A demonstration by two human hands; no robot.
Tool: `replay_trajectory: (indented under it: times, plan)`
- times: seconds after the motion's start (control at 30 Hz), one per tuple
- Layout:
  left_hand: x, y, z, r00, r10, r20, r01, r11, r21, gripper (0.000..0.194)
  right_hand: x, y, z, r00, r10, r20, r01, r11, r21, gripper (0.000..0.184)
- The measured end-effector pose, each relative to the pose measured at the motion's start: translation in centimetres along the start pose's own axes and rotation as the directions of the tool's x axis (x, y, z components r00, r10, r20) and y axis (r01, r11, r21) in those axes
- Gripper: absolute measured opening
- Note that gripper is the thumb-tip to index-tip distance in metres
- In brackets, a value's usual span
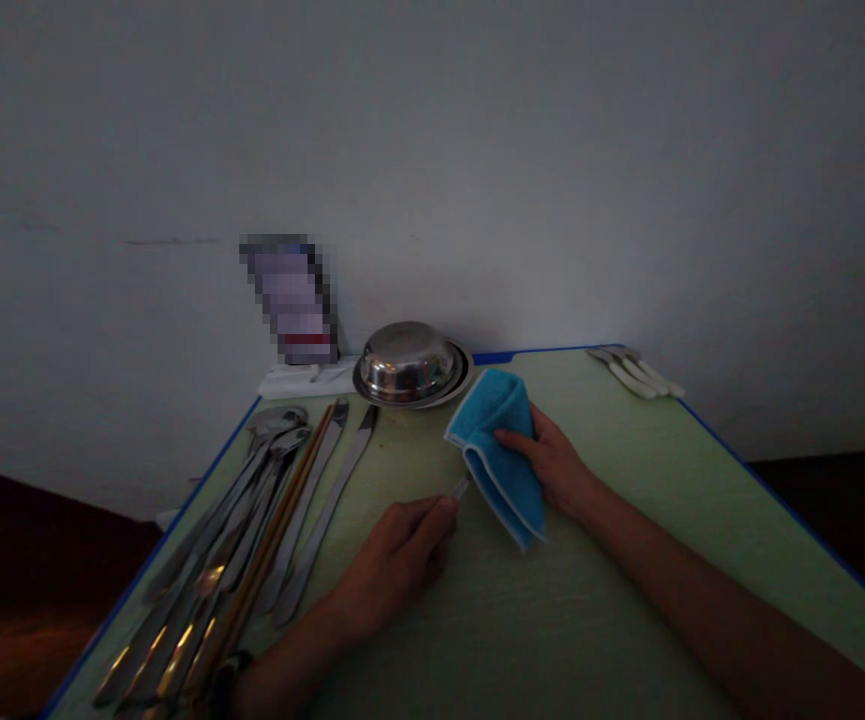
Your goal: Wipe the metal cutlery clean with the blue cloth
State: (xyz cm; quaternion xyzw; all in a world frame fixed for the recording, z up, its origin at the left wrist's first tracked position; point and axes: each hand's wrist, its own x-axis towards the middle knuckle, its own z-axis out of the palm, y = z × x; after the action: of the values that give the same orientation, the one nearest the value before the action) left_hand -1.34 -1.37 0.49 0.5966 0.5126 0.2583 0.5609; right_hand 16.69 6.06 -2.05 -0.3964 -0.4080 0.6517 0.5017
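A folded blue cloth (503,440) with white edging is pinched in my right hand (556,460), thumb on its near face. My left hand (409,535) is closed around a thin, pale utensil (461,488); its far end disappears behind the cloth, so its kind is hidden. Left of my left hand lie two table knives (327,520) and a pair of wooden chopsticks (286,515). Beyond them is a cluster of metal spoons (237,510), handles toward me.
Upturned metal bowls (408,360) sit at the table's back edge. A pixelated phone (293,300) leans against the wall on a white strip (301,380). Several white-handled utensils (638,375) lie at the back right. The green table (627,560) has a blue rim.
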Motion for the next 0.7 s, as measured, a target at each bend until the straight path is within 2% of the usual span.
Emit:
replay_trajectory:
  times: [0.13, 0.43, 0.7]
  plan:
    - [-0.1, 0.2, 0.1, 0.999, -0.029, -0.014, 0.03, 0.999, 0.043, 0.042, 0.0, -0.3, 0.0, 0.998, 0.06, 0.028, -0.061, 0.996, 0.061, 0.038]
    - [-0.2, 0.3, -0.1, 0.999, -0.002, 0.051, -0.003, 0.996, 0.09, 0.04, 0.5, 0.5, -0.1, 0.999, -0.043, -0.011, 0.043, 0.999, 0.003, 0.021]
    - [-0.3, 0.4, -0.1, 0.997, 0.007, 0.081, -0.009, 1.0, 0.026, 0.039, 0.7, 0.9, -0.5, 0.991, -0.026, -0.129, 0.012, 0.994, -0.106, 0.039]
